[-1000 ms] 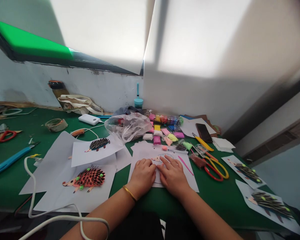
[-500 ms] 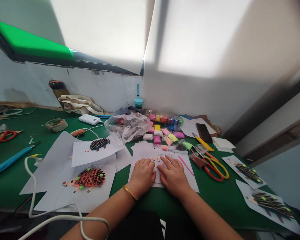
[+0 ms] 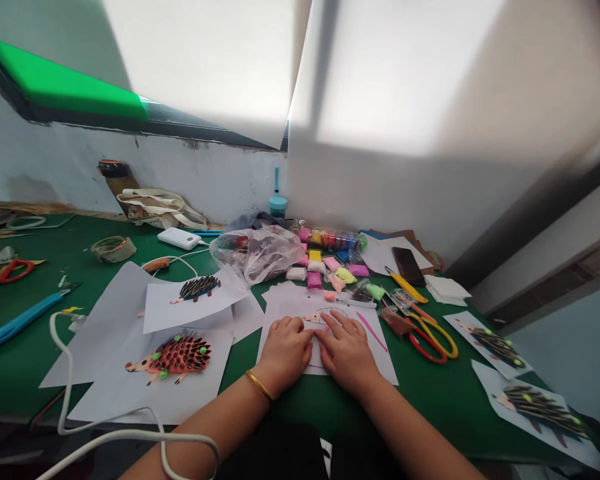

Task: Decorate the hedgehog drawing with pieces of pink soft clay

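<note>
A sheet of white paper lies before me, bearing a hedgehog drawing with a peach clay face. My left hand rests on its left part, fingers curled in and pressed to the paper just below the face; whatever lies under the fingertips is hidden. My right hand lies over the drawing with fingers stretched and apart, its thumb side close to the left index finger. To its right, a pink stick-shaped tool rests on the same sheet.
Clay packets and a plastic bag sit behind the paper. Scissors, a yellow cutter and a phone are to the right. Finished hedgehog pictures lie at both sides. A white cable crosses the front left.
The left index finger has straightened slightly toward the right hand, and the left fingers have shifted a little. The right hand stays almost in place.
</note>
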The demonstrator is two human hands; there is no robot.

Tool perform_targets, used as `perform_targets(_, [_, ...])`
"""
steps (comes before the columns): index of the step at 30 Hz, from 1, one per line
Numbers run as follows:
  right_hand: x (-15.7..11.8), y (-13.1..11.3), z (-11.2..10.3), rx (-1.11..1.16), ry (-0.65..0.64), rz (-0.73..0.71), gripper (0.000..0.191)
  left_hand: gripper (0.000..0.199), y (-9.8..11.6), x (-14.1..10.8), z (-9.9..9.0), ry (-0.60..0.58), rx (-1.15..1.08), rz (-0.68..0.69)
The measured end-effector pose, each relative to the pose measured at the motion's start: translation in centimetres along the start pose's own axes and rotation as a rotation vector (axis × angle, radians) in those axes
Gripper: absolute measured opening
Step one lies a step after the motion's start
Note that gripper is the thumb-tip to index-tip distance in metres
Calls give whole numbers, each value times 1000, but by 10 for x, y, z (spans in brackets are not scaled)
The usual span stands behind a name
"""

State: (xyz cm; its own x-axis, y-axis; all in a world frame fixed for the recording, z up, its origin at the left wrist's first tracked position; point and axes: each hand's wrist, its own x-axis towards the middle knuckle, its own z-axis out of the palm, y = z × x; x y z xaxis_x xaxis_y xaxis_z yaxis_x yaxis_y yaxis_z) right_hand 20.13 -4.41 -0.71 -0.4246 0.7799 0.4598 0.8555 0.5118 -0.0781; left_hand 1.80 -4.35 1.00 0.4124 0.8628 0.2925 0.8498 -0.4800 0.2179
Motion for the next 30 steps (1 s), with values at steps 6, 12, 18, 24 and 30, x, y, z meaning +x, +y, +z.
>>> perform_targets(6, [0, 2, -2, 7, 26, 28, 25, 13, 0, -1, -1, -3, -1, 8])
perform_targets(12, [0, -1, 0, 52, 21, -11, 31, 29, -2, 1, 2, -6, -23, -33])
perform_targets(18, [1, -2, 2, 54, 23, -3, 35, 16, -3, 2, 1, -20, -11, -29])
perform_targets(24, [1, -3, 4, 12, -12, -15, 33, 17, -3, 1, 2, -10, -6, -14])
perform_targets(30, [3, -4, 2, 0, -32, -28, 31, 20, -4, 2, 3, -15, -21, -28])
